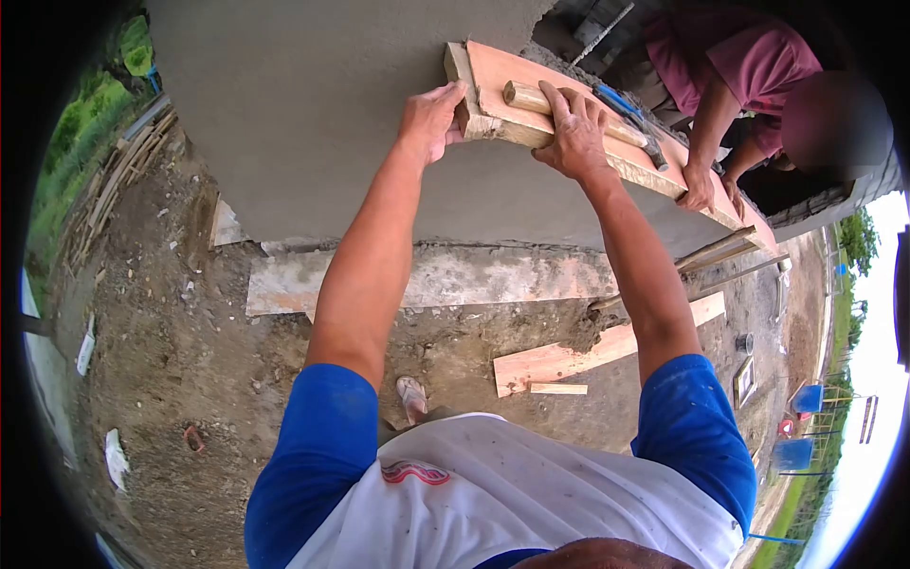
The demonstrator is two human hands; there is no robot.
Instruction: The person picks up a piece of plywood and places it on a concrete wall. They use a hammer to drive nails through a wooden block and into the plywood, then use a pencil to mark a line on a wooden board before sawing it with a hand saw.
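A long wooden board [540, 72] with a thick timber edge lies along the window opening in the grey wall. My left hand [436, 119] is closed around its near left end, thumb low and fingers at the end face. My right hand [574, 135] grips the board's front edge, its fingers resting across the wooden handle of a hammer [527, 97] lying on top. The hammer's dark head [655, 152] points right. Beside it lies a blue-handled tool [618, 100], partly hidden behind the hammer.
Inside the opening, a co-worker in a maroon shirt [758, 59] has both hands [700, 190] on the board's far part. Below stand a plastered wall [322, 104] and a concrete ledge [427, 275]. A loose plank [569, 357] and a small wood strip [559, 389] lie on the dirt.
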